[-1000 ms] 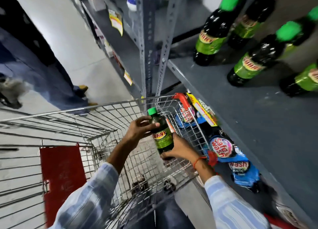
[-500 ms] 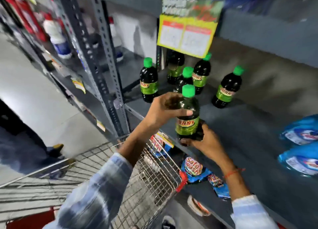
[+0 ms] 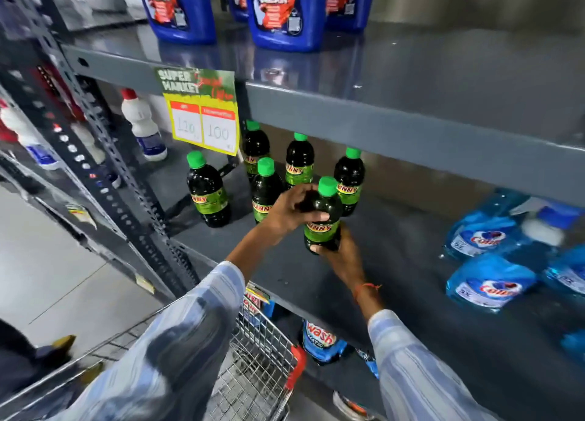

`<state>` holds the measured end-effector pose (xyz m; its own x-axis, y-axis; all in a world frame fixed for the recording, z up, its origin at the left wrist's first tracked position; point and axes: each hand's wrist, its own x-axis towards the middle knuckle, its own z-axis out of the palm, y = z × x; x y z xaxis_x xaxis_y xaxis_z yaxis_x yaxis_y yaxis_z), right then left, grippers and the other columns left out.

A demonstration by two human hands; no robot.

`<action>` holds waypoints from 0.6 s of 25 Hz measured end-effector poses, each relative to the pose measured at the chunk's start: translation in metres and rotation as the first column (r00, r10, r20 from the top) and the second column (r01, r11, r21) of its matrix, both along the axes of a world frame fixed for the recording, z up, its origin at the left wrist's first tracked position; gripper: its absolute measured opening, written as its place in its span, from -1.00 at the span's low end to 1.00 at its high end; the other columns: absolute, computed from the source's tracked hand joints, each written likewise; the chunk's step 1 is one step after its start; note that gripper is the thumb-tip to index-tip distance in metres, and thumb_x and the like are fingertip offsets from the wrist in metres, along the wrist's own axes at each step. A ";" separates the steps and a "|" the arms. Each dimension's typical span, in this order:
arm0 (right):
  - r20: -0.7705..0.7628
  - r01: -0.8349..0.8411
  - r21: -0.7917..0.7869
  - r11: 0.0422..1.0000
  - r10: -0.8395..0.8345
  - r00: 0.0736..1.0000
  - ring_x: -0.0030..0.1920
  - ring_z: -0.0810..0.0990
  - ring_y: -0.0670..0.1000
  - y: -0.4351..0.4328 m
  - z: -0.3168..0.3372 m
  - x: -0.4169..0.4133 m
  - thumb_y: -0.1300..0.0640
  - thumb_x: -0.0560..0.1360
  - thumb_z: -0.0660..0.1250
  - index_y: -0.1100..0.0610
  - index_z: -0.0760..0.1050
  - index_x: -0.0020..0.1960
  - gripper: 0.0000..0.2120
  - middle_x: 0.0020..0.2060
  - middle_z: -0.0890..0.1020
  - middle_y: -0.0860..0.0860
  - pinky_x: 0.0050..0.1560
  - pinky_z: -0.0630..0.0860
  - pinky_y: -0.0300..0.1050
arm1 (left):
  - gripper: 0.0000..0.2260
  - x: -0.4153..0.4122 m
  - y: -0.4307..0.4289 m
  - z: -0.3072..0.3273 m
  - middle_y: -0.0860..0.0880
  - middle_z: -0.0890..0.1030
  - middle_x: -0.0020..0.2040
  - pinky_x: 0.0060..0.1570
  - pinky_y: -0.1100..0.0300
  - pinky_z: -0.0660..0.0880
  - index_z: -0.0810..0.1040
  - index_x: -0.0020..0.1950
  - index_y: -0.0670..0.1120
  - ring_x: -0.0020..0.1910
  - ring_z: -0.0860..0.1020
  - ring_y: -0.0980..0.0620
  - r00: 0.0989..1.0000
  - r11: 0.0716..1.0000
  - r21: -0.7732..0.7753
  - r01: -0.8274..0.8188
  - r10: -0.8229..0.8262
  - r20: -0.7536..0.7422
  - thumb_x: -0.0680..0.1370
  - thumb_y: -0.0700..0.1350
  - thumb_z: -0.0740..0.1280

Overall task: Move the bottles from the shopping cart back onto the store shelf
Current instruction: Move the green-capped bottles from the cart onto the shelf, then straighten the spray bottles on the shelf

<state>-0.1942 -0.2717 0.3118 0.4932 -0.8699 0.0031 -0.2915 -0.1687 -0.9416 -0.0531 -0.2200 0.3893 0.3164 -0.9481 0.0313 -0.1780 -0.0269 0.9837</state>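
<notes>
A dark bottle (image 3: 323,227) with a green cap and green label is upright over the grey shelf (image 3: 395,240), just in front of several like bottles (image 3: 207,196) standing there. My left hand (image 3: 289,210) wraps its upper body from the left. My right hand (image 3: 340,253) cups its base from below and the right. Whether the base touches the shelf is hidden by my fingers. The wire shopping cart (image 3: 259,367) is below, at the bottom edge; its inside is mostly hidden by my left sleeve.
Blue refill pouches (image 3: 489,283) lie on the shelf to the right. A price card (image 3: 204,116) hangs from the shelf above, which holds blue detergent jugs (image 3: 285,12). White bottles (image 3: 142,126) stand left of the slotted upright post (image 3: 104,142). More pouches (image 3: 319,341) sit on the lower shelf.
Both hands lifted the bottle out of the cart and carried it up and forward onto the shelf area beside the other bottles. My view rose from the cart to the shelf.
</notes>
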 end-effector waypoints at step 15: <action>-0.275 0.026 -0.353 0.935 -0.130 0.953 0.22 0.54 0.16 0.042 0.055 -0.100 0.21 0.47 0.31 0.17 0.40 0.27 -0.63 0.23 0.54 0.18 0.22 0.46 0.01 | -0.74 -0.090 0.059 0.010 -0.23 0.70 -0.20 -0.04 -0.10 0.61 0.51 -0.39 -0.07 -0.16 0.68 -0.15 0.905 0.945 0.323 0.056 -0.185 0.384 0.45 0.00 0.38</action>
<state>-0.2941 -0.2301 0.3669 0.4481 -0.8769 0.1739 -0.5677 -0.4294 -0.7023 -0.1433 -0.1610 0.3990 0.2194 -0.9629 -0.1573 -0.5782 -0.2582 0.7740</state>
